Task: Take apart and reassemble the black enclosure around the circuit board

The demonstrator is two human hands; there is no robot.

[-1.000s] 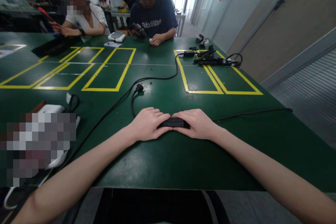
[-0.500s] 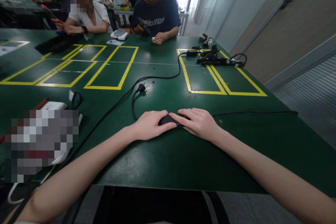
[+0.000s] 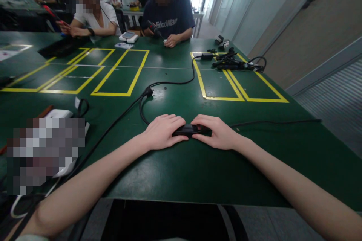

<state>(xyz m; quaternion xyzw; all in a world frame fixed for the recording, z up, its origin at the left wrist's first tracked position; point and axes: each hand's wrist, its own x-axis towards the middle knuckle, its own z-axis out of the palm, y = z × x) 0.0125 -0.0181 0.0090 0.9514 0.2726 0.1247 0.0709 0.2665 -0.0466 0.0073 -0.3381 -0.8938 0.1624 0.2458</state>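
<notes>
A black power adapter [image 3: 186, 130] lies low over the green table, between my two hands. My left hand [image 3: 165, 131] has its fingers over the adapter's left end, with the thumb along the near side. From the other side, my right hand [image 3: 213, 131] pinches around the right end, where dark cable shows in the gap under the fingers. A cord runs from the left hand up to a black power plug [image 3: 148, 92], which rests beside a longer black cable [image 3: 118, 118]. A thin cable [image 3: 271, 122] stretches from the right hand toward the table's right side.
A heap of black adapters and cables [image 3: 234, 62] lies at the back right on yellow tape outlines [image 3: 223, 99]. White items, partly blurred out [image 3: 60, 114], stand at the left. Across the green table [image 3: 169, 173] two people sit, one holding a dark tool [image 3: 155, 28].
My hands have drawn slightly apart, and more of the adapter shows between them, its ridged side now visible. The plug has shifted a little left, against the long cable.
</notes>
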